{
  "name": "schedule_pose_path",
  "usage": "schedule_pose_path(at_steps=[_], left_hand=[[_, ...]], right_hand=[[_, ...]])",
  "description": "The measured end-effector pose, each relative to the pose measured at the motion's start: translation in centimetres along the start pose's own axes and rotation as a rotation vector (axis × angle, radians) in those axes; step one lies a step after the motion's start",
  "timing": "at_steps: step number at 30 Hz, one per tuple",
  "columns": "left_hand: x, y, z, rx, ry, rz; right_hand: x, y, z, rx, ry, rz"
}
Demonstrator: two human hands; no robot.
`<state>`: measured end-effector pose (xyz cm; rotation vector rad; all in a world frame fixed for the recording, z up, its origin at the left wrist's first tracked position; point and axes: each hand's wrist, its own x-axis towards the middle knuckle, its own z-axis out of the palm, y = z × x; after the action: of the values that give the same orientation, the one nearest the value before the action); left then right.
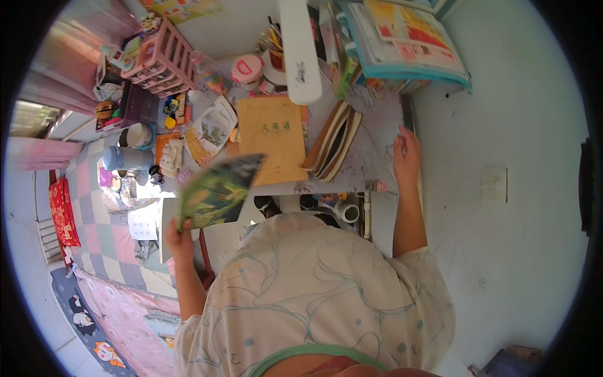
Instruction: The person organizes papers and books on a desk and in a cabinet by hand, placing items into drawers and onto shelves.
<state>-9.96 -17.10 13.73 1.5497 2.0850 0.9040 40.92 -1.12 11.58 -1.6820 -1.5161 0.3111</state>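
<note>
My left hand (pixel 180 238) grips the lower left corner of a green and dark illustrated book (pixel 217 193), held up off the desk and slightly blurred. The book's upper right part overlaps a tan exercise book (pixel 271 136) that lies on the desk and bears printed writing. Beside the exercise book, to its right, lies a brown and cream striped pencil case (pixel 332 141) with its zip open. At the desk's right end, my right hand (pixel 407 153) is raised near the wall, fingers partly bent, with nothing seen in it.
A white lamp head (pixel 301 56) hangs over the desk's back. Behind stand a pink plastic basket (pixel 160 61), a pink-lidded jar (pixel 248 69) and a pen holder (pixel 277 59). A teal-edged folder (pixel 414 73) juts out at right. A blue bottle (pixel 127 158) lies left; a wall bounds the right.
</note>
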Motion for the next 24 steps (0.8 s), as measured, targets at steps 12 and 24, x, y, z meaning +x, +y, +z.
schedule_pose_path(at_steps=[12, 24], left_hand=[[2.1, 4.6, 9.6, -0.308, -0.5, 0.548], [-8.1, -3.9, 33.6, -0.178, -1.298, 0.432]], right_hand=[[-13.6, -0.9, -1.1, 0.715, -0.678, 0.225], [-43.9, -1.0, 8.0, 1.058, 0.565, 1.317]])
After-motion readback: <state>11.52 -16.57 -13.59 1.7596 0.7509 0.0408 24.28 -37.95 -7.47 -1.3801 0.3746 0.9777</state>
